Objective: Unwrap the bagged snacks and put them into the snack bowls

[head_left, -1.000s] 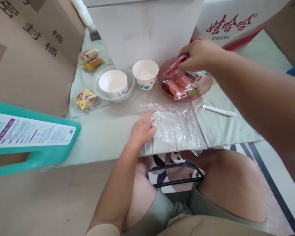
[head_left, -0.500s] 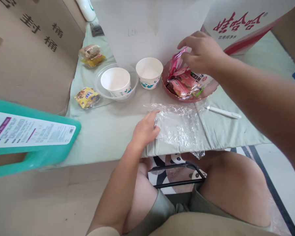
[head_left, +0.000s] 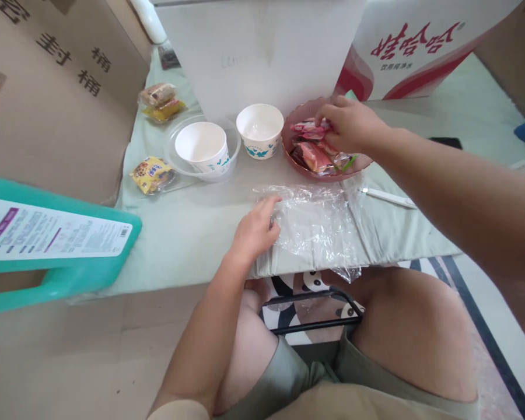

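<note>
My left hand (head_left: 257,228) lies with its fingers apart at the left edge of a crinkled clear plastic bag (head_left: 317,224) spread flat on the table. My right hand (head_left: 352,123) reaches into a reddish scalloped bowl (head_left: 301,169), its fingers closed on a pink snack packet (head_left: 308,128). Other red-wrapped snacks (head_left: 314,156) lie in the bowl under it, partly hidden by the hand. A small green piece (head_left: 350,94) shows behind the right hand; I cannot tell what it is.
Left of the bowl stands a white paper bowl (head_left: 259,131); another paper bowl (head_left: 201,146) sits inside a clear plastic bowl (head_left: 234,160). A yellow snack packet (head_left: 151,175), wrapped snacks (head_left: 161,102), a white slim knife-like tool (head_left: 389,197), a green jug (head_left: 126,227) and boxes (head_left: 266,58) surround them.
My right hand has come down into the reddish bowl and closed on the pink packet, which now lies flatter. My left hand stays on the plastic bag. The view has shifted slightly.
</note>
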Motion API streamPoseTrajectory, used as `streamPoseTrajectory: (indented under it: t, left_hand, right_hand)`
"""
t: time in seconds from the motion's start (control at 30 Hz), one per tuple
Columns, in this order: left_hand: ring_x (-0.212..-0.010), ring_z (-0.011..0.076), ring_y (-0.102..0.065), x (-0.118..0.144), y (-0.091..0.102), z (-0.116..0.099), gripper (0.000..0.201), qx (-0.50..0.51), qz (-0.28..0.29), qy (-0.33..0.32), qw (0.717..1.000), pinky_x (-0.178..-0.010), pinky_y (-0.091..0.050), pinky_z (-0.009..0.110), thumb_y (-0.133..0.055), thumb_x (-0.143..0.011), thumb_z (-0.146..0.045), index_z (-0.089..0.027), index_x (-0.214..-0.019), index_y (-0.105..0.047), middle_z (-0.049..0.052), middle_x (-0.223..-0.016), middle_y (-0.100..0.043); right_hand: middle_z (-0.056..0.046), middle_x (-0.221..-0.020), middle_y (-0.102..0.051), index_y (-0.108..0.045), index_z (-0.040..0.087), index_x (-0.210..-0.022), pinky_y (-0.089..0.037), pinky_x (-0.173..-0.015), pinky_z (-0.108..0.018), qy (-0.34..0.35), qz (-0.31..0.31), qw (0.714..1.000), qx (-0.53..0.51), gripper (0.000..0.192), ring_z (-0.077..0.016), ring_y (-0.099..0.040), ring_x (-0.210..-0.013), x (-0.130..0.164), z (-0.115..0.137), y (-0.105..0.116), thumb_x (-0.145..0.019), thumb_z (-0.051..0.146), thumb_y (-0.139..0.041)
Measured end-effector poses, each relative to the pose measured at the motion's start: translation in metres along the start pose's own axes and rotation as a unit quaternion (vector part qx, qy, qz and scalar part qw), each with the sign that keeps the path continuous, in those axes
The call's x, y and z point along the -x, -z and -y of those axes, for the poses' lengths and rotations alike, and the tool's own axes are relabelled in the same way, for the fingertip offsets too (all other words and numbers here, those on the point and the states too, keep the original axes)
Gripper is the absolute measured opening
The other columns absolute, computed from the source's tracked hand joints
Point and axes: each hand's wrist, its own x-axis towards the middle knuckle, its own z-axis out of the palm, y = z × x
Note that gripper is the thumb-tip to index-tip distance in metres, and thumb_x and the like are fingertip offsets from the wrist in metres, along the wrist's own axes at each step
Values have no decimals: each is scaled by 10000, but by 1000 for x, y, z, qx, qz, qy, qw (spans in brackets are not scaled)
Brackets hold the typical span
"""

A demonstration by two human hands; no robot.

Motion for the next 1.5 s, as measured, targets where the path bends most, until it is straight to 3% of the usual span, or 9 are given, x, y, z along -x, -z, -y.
streamPoseTrajectory:
  t: [0.13, 0.3, 0.5, 0.73, 0.8, 0.9, 1.0, 1.2, 1.5]
  left_hand:
    - [-1239, 287, -660, -1, 0, 0, 642, 3, -1, 8, 1000, -1029, -545, 419, -497, -826, -83, -241, -1448, -510, 75, -1436, -636]
    - [-1277, 294, -636, 0, 1, 0, 667, 22, -10, -4, 1000, -1049, -537, 434, -509, -814, -74, -248, -1458, -495, 76, -1475, -598]
    - [-1211, 261, -657, -3, -5, 12, 634, 69, -84, -26, 994, -1004, -556, 392, -579, -768, -49, -270, -1360, -532, 59, -1384, -646]
    - [-716, 122, -624, -11, 8, 50, 311, 118, -372, 20, 920, -802, -545, 364, -714, -789, -178, -239, -1070, -595, 38, -1118, -669]
    - [-792, 138, -654, 1, 16, 39, 177, 127, -330, -76, 932, -759, -538, 345, -675, -841, -256, -235, -993, -589, 30, -1060, -675]
    - [-1002, 213, -698, 24, 20, 11, 152, 89, -128, -235, 959, -947, -545, 413, -695, -814, -308, -230, -923, -624, 23, -993, -738]
    - [-1327, 330, -593, 36, 17, -2, 434, 3, 9, -228, 974, -1151, -444, 533, -790, -739, -329, -230, -1143, -670, 78, -1285, -722]
    - [-1348, 304, -604, 26, 14, 18, 157, 15, -47, -173, 984, -1147, -476, 532, -592, -836, -117, -206, -892, -708, 84, -1256, -746]
    - [-675, 144, -731, 12, 11, 26, 105, 316, -262, -62, 910, -659, -585, 254, -661, -863, -295, -206, -808, -669, 12, -708, -749]
  right_hand:
    - [-73, -1299, -635, -678, 106, -1167, -415, -1009, -396, -33, -18, 999, -26, 365, -225, -564, -1202, 33, 11, 16, -844, 275, -690]
    - [-92, -1030, -712, -649, 184, -1051, -525, -917, -402, 32, -236, 958, -160, 151, -228, -671, -1005, 137, 95, 32, -930, 163, -560]
    - [-183, -1553, -512, -504, 189, -1483, -442, -1120, -647, 113, 79, 977, -164, 676, -425, -460, -1449, 233, 149, -21, -860, 365, -699]
    - [-137, -1533, -556, -694, 181, -1175, -470, -1145, -594, 124, 99, 973, -167, 279, -382, -477, -1459, 236, 141, -24, -917, 192, -587]
    - [-131, -1449, -632, -704, 187, -990, -518, -1099, -565, 128, 70, 970, -196, 174, -364, -555, -1396, 235, 141, -22, -954, 186, -533]
    - [-132, -1328, -709, -666, 195, -900, -557, -1048, -527, 105, 21, 963, -249, 157, -341, -639, -1301, 233, 138, -15, -947, 165, -519]
    - [-107, -1238, -749, -631, 216, -891, -594, -978, -424, 47, 3, 946, -322, 104, -274, -713, -1175, 230, 126, 0, -908, 153, -549]
    - [-43, -1114, -788, -609, 248, -870, -600, -866, -364, -13, 56, 914, -401, 35, -222, -756, -954, 229, 98, 19, -904, 245, -600]
    - [-139, -1604, -467, -439, 277, -1540, -342, -1243, -580, 66, 63, 896, -434, 973, -386, -392, -1514, 252, 88, 20, -778, 862, -588]
